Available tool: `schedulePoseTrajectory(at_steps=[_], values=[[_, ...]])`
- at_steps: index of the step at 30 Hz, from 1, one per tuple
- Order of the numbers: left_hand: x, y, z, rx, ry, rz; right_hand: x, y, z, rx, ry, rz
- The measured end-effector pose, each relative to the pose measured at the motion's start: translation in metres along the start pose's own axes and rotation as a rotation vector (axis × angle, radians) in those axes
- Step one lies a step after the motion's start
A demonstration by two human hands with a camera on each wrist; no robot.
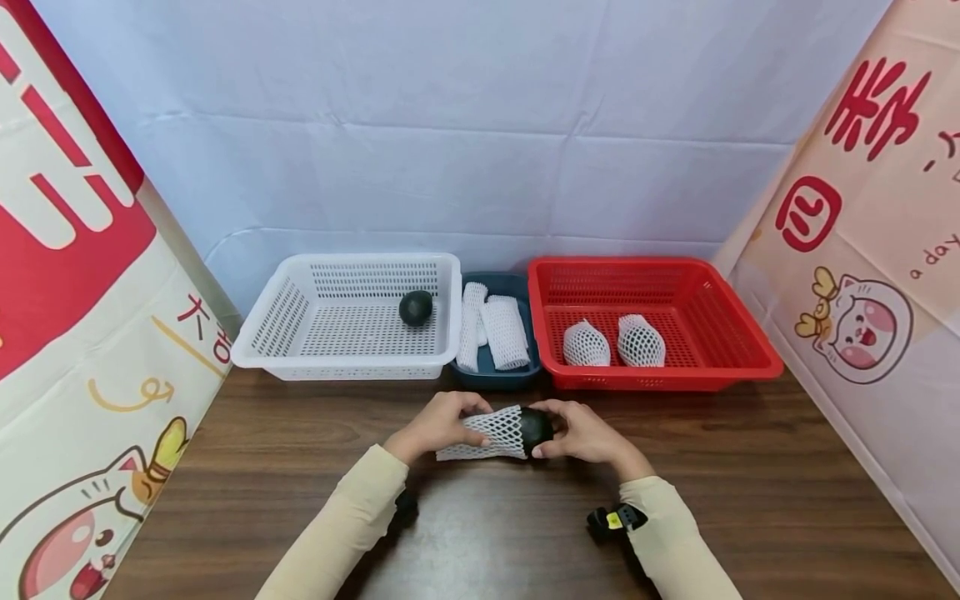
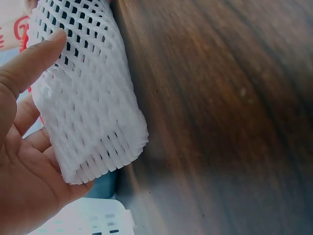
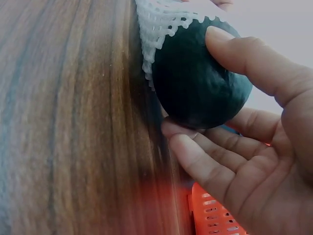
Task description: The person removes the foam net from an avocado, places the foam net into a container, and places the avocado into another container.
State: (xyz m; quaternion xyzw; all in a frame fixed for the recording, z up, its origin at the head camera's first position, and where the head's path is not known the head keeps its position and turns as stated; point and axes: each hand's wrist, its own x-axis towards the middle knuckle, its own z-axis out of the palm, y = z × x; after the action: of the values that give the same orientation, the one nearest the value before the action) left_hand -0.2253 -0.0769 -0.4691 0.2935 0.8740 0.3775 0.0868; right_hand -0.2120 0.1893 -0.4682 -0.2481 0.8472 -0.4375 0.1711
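While your left hand (image 1: 441, 423) grips the white foam net (image 1: 501, 428), long axis left-to-right over the tabletop (image 1: 495, 533), your right hand (image 1: 588, 433) grasps the dark fruit (image 1: 536, 428) partly inside its right end.

A glossy near-black green fruit (image 1: 536, 429) meets white diamond-mesh netting (image 1: 483, 435) over a brown, dark-streaked table (image 1: 495, 542). Clockwise around the fruit: a red-and-white cartoon-print cloth (image 1: 45, 275) at 9 o'clock, a white slotted basket (image 1: 345, 362) at 10, a dark teal tub (image 1: 495, 382) at 11, a pale blue backdrop (image 1: 450, 167) at 12 and a red perforated basket (image 1: 652, 382) at 2.
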Motion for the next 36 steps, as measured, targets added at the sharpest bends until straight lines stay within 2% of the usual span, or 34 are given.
schedulePoseTrajectory(at_steps=[9, 18, 26, 36], values=[[-0.001, 0.001, -0.001, -0.025, 0.004, -0.014, 0.002, 0.000, 0.001, 0.020, -0.012, -0.002], [0.002, 0.007, 0.005, -0.051, -0.024, -0.013, 0.004, -0.005, 0.005, -0.049, 0.007, -0.009], [0.004, 0.014, 0.010, -0.034, -0.021, -0.020, 0.010, -0.009, 0.009, -0.094, 0.014, -0.019], [0.003, 0.009, 0.011, -0.008, -0.010, -0.020, 0.012, -0.011, 0.011, -0.100, 0.016, -0.006]])
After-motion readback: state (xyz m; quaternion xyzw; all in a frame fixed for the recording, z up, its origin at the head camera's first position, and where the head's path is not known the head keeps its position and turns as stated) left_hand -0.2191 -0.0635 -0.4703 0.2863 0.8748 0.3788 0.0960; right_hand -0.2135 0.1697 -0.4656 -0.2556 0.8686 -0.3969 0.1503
